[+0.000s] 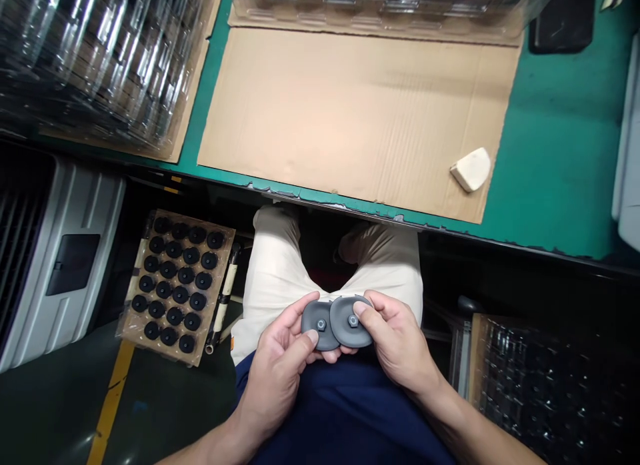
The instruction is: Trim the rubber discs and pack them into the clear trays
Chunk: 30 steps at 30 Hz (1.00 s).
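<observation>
Two dark grey rounded discs, each with a small raised hub in its middle, are held over my lap. My left hand [287,345] grips the left disc [314,315], thumb on its face and fingers beneath. In my right hand [395,328] is the right disc [345,332], pinched with the thumb near its hub. The right disc overlaps the edge of the left one. Most of my fingertips are hidden under the discs.
A cardboard sheet [350,112] lies on the green table [555,152], with a whitish block [473,170] on it. Stacked clear trays [100,65] stand at left, another clear tray [390,5] behind. Below left, a tray [200,345] holds several black discs; dark trays [530,378] sit lower right.
</observation>
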Motion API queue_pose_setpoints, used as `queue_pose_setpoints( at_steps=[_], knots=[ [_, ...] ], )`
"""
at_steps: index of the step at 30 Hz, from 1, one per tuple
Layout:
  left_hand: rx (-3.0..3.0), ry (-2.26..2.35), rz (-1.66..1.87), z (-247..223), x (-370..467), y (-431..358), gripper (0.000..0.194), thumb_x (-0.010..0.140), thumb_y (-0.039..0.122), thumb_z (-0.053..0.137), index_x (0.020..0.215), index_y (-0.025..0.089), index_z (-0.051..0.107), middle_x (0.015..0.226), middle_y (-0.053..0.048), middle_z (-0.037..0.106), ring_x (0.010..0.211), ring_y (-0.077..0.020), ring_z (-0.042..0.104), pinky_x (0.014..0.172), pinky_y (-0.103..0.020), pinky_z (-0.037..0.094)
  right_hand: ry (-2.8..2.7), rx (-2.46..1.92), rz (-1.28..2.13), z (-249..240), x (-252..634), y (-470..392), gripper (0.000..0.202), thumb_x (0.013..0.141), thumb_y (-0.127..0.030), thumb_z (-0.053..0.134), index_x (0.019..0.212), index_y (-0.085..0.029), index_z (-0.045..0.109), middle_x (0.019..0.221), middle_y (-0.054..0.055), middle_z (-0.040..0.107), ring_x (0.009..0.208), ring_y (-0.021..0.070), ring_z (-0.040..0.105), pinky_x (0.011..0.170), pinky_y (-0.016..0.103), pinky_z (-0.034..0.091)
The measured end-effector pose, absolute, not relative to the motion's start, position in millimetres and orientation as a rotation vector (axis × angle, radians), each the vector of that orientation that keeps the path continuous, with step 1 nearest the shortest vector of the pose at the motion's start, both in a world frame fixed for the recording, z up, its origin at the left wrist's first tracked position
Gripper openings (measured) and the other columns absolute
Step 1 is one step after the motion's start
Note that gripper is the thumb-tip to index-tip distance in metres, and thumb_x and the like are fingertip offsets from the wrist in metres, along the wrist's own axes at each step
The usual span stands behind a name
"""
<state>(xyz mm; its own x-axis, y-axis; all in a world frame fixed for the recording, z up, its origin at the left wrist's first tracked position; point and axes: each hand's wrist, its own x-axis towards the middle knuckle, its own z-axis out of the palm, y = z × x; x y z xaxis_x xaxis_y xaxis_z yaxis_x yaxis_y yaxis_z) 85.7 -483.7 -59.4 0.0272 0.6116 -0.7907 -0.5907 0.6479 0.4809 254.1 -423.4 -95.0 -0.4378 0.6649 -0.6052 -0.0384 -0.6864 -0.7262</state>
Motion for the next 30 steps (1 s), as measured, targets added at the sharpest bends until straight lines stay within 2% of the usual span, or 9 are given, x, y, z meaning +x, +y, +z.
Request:
queue_pose_setpoints(
  at_steps=[8,15,18,21,25,27,28,30],
  knots=[
    [0.008,1.187,0.978,-49,84,-490,0.073,0.084,0.026,0.072,0.151,0.014,0.045,0.105,-0.012,0.075,0.085,-0.0220,0.071,0.085,-0.036,0.055,-0.797,-1.272,2.180,-104,258,-435,0.037,0.101,-0.047,0.062,0.077,-0.021,0.056,0.061,-0.001,0.066,0.052,0.0152,0.062,0.052,0.025,0.053],
    [0.083,1.186,1.017,-45,85,-498,0.073,0.085,0.025,0.072,0.151,0.013,0.046,0.107,-0.012,0.074,0.085,-0.0220,0.071,0.085,-0.036,0.054,-0.815,-1.259,2.174,-98,257,-440,0.036,0.101,-0.048,0.062,0.078,-0.020,0.057,0.059,-0.001,0.064,0.053,0.0163,0.063,0.051,0.025,0.052],
    [0.149,1.184,1.037,-46,87,-502,0.076,0.089,0.028,0.073,0.156,0.018,0.040,0.113,-0.012,0.072,0.091,-0.0211,0.070,0.089,-0.034,0.053,-0.795,-1.241,2.161,-98,255,-443,0.036,0.101,-0.048,0.061,0.078,-0.021,0.057,0.061,-0.001,0.064,0.054,0.0167,0.063,0.052,0.025,0.051],
    [0.150,1.197,1.050,-51,89,-505,0.086,0.088,0.031,0.076,0.161,0.024,0.029,0.120,-0.011,0.070,0.091,-0.0191,0.070,0.089,-0.033,0.053,-0.790,-1.215,2.135,-96,252,-445,0.037,0.101,-0.051,0.060,0.078,-0.021,0.056,0.062,0.000,0.064,0.055,0.0164,0.062,0.053,0.026,0.049],
    [0.137,1.188,1.002,-65,92,-512,0.097,0.085,0.040,0.080,0.161,0.019,0.023,0.089,-0.006,0.072,0.066,-0.0157,0.069,0.071,-0.029,0.053,-0.985,-1.278,2.022,-89,249,-445,0.046,0.097,-0.061,0.061,0.075,-0.021,0.055,0.064,0.000,0.059,0.057,0.0149,0.054,0.055,0.025,0.046],
    [0.128,1.167,0.988,-75,95,-514,0.095,0.081,0.047,0.083,0.156,0.019,0.033,0.078,-0.003,0.070,0.056,-0.0150,0.066,0.059,-0.025,0.050,-1.100,-1.339,1.932,-90,247,-449,0.051,0.092,-0.068,0.062,0.073,-0.020,0.055,0.065,0.000,0.056,0.060,0.0156,0.051,0.058,0.026,0.045],
    [0.126,1.159,1.000,-80,97,-513,0.090,0.077,0.050,0.086,0.149,0.019,0.044,0.077,-0.004,0.070,0.054,-0.0144,0.065,0.056,-0.024,0.048,-1.131,-1.376,1.882,-93,246,-452,0.054,0.089,-0.071,0.062,0.071,-0.021,0.055,0.065,0.000,0.054,0.062,0.0163,0.050,0.058,0.027,0.044],
    [0.135,1.144,1.079,-89,100,-509,0.073,0.067,0.051,0.092,0.125,0.016,0.065,0.080,-0.007,0.072,0.058,-0.0147,0.066,0.057,-0.023,0.048,-1.129,-1.453,1.783,-105,243,-457,0.059,0.084,-0.077,0.063,0.067,-0.021,0.054,0.063,0.001,0.051,0.063,0.0175,0.047,0.059,0.028,0.042]
  ],
)
